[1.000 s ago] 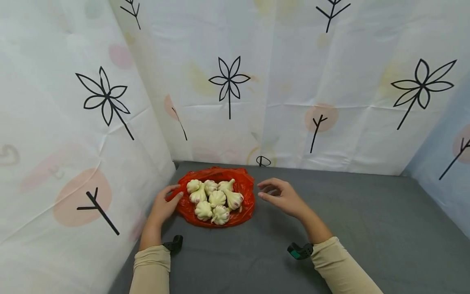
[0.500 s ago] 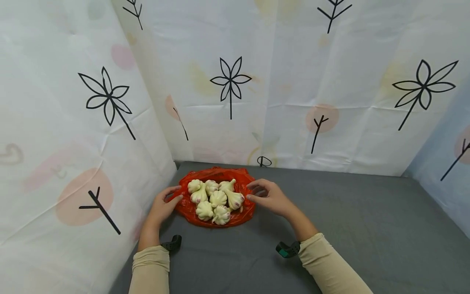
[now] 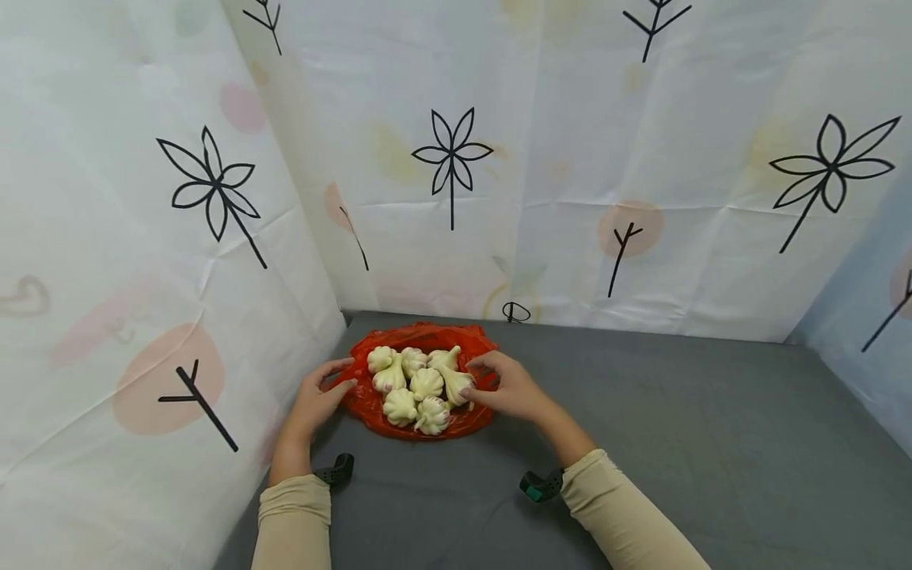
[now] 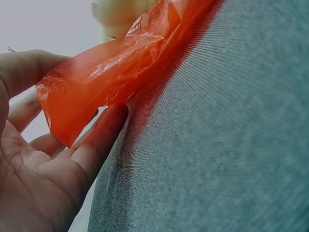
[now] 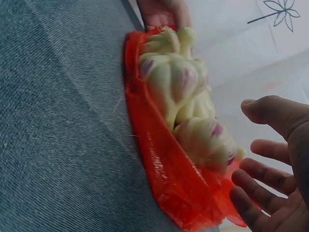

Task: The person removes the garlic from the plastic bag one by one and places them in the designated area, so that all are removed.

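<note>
Garlic bulbs (image 3: 419, 383) are heaped on an orange plastic bag (image 3: 370, 401), which is spread flat on the grey cloth surface (image 3: 641, 443) close to the corner formed by the patterned white sheets (image 3: 499, 158). Seven bulbs or so can be counted, white with faint purple streaks, stems pointing different ways. The left edge of the bag is held by the left hand (image 3: 316, 398): in the left wrist view the plastic is seen lifted between thumb (image 4: 24, 72) and fingers (image 4: 104, 133), the grip being a loose pinch on the film. At the right edge of the bag the right hand (image 3: 507, 387) is placed, its fingertips reaching the nearest bulb at the heap's right side. In the right wrist view its fingers (image 5: 258, 176) are seen spread and only lightly bent, with nothing enclosed; whether the bulb is actually touched cannot be told. Both forearms are covered by beige sleeves (image 3: 292, 522), and a black wrist device (image 3: 539, 485) is seen nearer than the bag.
</note>
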`<state>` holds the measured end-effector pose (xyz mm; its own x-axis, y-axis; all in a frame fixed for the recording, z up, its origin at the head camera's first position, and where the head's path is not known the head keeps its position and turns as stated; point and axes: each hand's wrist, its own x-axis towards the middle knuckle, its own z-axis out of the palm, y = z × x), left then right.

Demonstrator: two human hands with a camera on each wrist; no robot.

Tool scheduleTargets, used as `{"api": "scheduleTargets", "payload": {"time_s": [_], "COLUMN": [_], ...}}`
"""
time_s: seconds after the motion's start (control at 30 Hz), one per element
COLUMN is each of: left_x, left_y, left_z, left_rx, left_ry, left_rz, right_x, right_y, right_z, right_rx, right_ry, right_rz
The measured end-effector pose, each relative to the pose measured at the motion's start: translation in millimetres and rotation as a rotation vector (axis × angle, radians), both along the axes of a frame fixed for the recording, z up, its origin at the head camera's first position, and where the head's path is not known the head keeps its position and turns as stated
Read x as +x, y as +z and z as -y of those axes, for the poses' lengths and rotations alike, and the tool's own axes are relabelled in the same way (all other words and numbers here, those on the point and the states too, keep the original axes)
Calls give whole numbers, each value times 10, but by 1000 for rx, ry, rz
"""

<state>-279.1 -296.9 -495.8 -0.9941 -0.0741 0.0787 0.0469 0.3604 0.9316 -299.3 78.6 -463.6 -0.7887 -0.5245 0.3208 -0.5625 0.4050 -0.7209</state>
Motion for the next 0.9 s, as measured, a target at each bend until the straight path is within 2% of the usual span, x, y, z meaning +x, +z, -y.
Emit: {"api": "scheduleTargets", "payload": {"time_s": [0.37, 0.6, 0.9], "left_x": [11, 14, 11], "left_y": [22, 39, 14], "left_z": [-15, -26, -12], "left_rx": [47, 49, 38], "left_ry": [-30, -15, -11], "left_rz": [7, 17, 13], "right_x": [0, -33, -16], "right_y": [-22, -66, -63], "right_z": [101, 148, 173], "right_rx": [110, 175, 150], "right_ry": [-41, -65, -73], "right_rz": [41, 86, 66]}}
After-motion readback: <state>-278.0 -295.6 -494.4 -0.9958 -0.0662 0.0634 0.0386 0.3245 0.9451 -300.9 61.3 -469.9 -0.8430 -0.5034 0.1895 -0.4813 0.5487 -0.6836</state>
